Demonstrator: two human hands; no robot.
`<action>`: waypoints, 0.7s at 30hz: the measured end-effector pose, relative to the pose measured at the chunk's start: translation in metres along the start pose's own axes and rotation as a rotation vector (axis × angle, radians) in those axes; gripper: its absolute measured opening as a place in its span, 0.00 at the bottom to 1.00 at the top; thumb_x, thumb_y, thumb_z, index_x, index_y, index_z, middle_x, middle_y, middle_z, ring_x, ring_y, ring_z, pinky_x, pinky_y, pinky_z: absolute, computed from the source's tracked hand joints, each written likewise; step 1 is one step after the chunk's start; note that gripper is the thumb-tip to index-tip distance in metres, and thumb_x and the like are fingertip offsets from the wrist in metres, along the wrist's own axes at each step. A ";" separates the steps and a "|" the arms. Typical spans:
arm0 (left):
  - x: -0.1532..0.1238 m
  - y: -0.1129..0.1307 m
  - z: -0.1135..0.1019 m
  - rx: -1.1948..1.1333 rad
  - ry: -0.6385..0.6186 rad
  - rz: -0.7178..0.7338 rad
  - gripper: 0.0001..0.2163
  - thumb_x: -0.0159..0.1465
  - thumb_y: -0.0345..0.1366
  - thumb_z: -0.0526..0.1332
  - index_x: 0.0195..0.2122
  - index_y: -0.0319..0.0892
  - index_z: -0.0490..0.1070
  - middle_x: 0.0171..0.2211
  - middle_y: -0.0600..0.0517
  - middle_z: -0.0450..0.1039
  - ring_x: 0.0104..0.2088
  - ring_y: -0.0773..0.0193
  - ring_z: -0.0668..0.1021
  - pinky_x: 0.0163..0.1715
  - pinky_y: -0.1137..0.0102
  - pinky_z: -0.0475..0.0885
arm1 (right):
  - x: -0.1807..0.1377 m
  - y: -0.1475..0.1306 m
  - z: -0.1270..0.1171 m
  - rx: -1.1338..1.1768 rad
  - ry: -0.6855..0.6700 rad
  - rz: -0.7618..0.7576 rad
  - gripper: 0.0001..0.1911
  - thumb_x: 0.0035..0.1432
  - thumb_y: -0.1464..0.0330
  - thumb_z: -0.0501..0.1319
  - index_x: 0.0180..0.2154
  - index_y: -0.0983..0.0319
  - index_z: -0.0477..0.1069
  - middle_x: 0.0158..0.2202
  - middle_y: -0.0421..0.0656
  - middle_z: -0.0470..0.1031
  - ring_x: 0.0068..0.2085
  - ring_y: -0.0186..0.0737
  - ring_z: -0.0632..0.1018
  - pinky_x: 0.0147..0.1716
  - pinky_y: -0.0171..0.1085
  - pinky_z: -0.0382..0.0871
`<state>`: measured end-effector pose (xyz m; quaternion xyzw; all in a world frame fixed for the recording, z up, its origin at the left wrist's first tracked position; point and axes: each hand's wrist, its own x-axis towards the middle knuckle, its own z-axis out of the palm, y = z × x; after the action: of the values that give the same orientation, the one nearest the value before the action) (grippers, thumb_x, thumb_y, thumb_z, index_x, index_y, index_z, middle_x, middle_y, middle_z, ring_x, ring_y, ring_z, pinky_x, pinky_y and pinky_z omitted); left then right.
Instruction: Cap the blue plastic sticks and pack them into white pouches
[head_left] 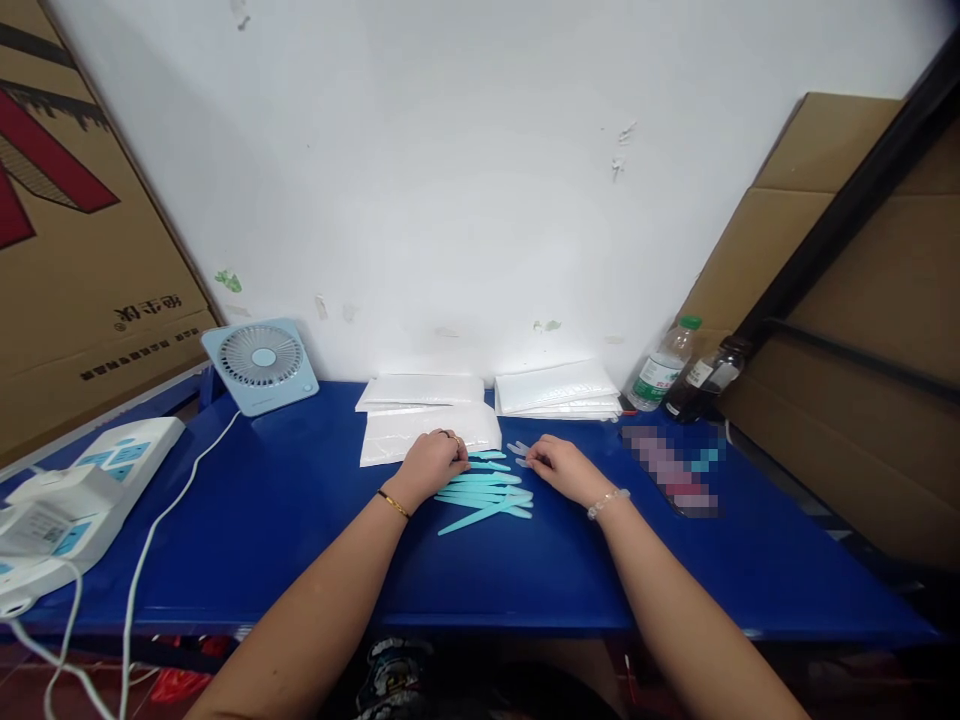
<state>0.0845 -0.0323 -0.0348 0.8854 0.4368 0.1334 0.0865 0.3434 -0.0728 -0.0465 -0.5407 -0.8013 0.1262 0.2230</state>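
**Both hands worked at fingertip level over sticks and caps**

From the head view, the teal sticks lay in a loose row on the blue worktop, between and just below the two hands, with one stick set aslant across its neighbours at the near end. The left hand was curled, its fingertips bunched at the left end of the upper sticks; whether it gripped one could not be made out. The right hand had thumb and forefinger drawn close beside the small clear caps, and again a firm hold could not be confirmed.

The step in hand looked to be fingertip handling of sticks and caps. The next move seemed to call for a light, narrow pinch: the sticks overlapped, so lifting one might drag others, and the caps looked slight enough to slip.

Behind the sticks lay white envelopes: a left stack, a front envelope partly hidden by the left hand, and a right stack.
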 end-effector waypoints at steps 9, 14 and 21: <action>0.000 0.002 0.003 0.021 0.038 0.007 0.05 0.57 0.37 0.62 0.27 0.44 0.74 0.31 0.53 0.74 0.34 0.62 0.74 0.33 0.70 0.64 | 0.001 -0.005 0.003 0.116 -0.012 0.005 0.07 0.57 0.70 0.59 0.28 0.61 0.72 0.29 0.40 0.70 0.28 0.33 0.71 0.29 0.32 0.62; 0.000 0.009 0.006 -0.008 0.034 0.061 0.05 0.57 0.37 0.62 0.28 0.44 0.75 0.30 0.53 0.74 0.34 0.62 0.74 0.34 0.70 0.64 | 0.002 -0.013 0.006 0.142 -0.036 -0.031 0.06 0.56 0.72 0.59 0.28 0.61 0.73 0.30 0.40 0.69 0.28 0.32 0.71 0.28 0.31 0.62; 0.001 0.009 0.004 -0.047 0.055 0.038 0.08 0.59 0.42 0.61 0.34 0.45 0.75 0.31 0.53 0.74 0.34 0.63 0.74 0.33 0.70 0.64 | 0.001 -0.011 0.002 0.159 0.002 -0.040 0.07 0.57 0.70 0.58 0.28 0.61 0.74 0.29 0.40 0.70 0.28 0.33 0.71 0.29 0.33 0.64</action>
<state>0.0932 -0.0372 -0.0362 0.8872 0.4190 0.1696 0.0927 0.3330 -0.0762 -0.0428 -0.5051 -0.7993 0.1844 0.2684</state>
